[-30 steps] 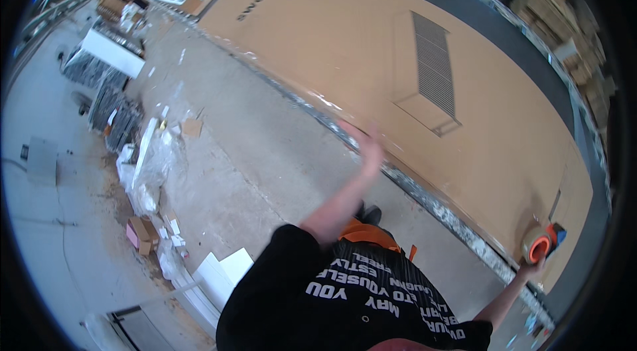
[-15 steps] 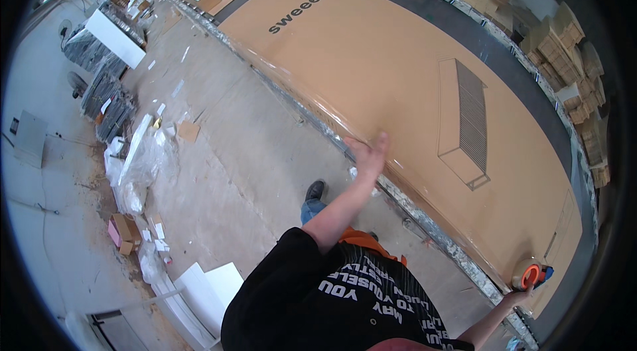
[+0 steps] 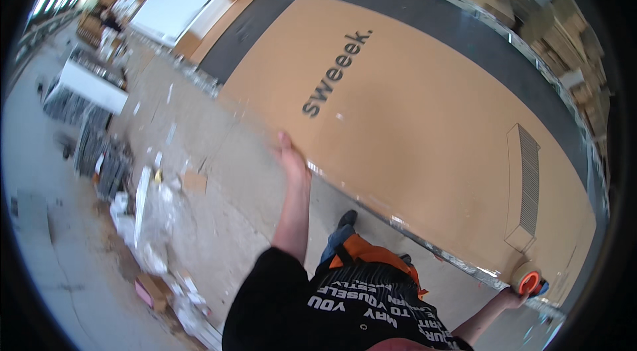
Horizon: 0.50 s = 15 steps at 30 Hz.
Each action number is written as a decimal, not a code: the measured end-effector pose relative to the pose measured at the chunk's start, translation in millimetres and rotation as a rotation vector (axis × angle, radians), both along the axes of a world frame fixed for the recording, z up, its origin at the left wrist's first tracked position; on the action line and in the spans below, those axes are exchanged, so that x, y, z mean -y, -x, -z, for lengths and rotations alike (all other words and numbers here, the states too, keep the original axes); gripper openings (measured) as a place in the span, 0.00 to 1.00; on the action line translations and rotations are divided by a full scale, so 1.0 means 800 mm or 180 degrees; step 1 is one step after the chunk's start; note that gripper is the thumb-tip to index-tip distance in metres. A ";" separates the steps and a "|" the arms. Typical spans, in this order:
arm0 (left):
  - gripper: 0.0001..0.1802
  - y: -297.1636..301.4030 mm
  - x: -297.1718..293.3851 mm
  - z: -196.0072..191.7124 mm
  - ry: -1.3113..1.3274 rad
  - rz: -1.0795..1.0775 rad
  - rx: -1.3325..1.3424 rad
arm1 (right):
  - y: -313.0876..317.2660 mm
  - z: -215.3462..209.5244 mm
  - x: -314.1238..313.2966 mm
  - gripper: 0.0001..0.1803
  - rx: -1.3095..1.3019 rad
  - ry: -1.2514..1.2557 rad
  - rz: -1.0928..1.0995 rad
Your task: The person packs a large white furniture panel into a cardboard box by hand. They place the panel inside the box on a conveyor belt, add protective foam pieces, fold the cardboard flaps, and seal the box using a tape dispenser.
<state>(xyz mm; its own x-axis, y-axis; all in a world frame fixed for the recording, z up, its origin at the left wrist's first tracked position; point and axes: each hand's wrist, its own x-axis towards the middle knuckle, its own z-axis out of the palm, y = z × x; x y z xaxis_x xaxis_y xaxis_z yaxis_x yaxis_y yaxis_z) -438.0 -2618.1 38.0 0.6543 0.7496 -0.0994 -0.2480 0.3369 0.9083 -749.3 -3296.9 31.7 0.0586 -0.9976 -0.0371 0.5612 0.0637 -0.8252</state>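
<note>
1. Looking down from your head, you see your left hand (image 3: 292,164) just left of the frame's centre, arm stretched up from the lower middle.
2. Your left hand lies flat and open, fingers together, pressed on the near long edge of the big flat cardboard box (image 3: 424,132); it grips nothing.
3. Your right hand (image 3: 514,296) sits at the lower right of the frame, closed around a tape dispenser (image 3: 529,279) with an orange roll core and a bit of blue on it.
4. You hold the tape dispenser against the box's lower right end, touching the cardboard near the corner.
5. You see the cardboard box filling the centre and right of the frame, running from the upper middle down to the lower right. It bears dark lettering near its upper part and a line drawing of a tall cabinet toward its right end.
6. Along the box's near edge runs a shiny strip of clear tape (image 3: 424,245), between your two hands.
7. Below the edge, your shoe (image 3: 345,220) stands on the concrete floor (image 3: 219,218).
8. At the left of the frame lie crumpled plastic wrap (image 3: 142,218), a loose piece of cardboard (image 3: 194,182) and dark metal racks (image 3: 99,155).
9. Stacked cardboard (image 3: 564,39) lines the upper right rim.
</note>
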 end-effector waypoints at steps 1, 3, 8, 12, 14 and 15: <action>0.32 0.009 0.002 -0.005 0.0171 -0.0206 -0.0155 | -0.022 -0.013 -0.020 0.35 -0.0139 -0.0250 0.0348; 0.30 0.016 -0.003 -0.012 0.0504 -0.0125 -0.0269 | -0.049 -0.035 -0.043 0.36 -0.0441 -0.0123 0.0687; 0.32 -0.056 0.023 -0.032 -0.0032 -0.0075 -0.0351 | 0.004 -0.009 -0.026 0.36 -0.0078 -0.0498 0.0153; 0.28 -0.241 0.044 0.003 -0.1011 0.0376 -0.0606 | 0.036 0.040 -0.043 0.31 0.0128 0.0180 -0.0343; 0.20 -0.391 -0.015 0.056 -0.0207 0.1200 0.0444 | -0.117 -0.007 -0.144 0.27 -0.0117 -0.0002 0.0324; 0.17 -0.458 -0.004 0.040 -0.0353 0.1436 0.0143 | -0.180 -0.031 -0.191 0.26 -0.0506 -0.0208 0.0774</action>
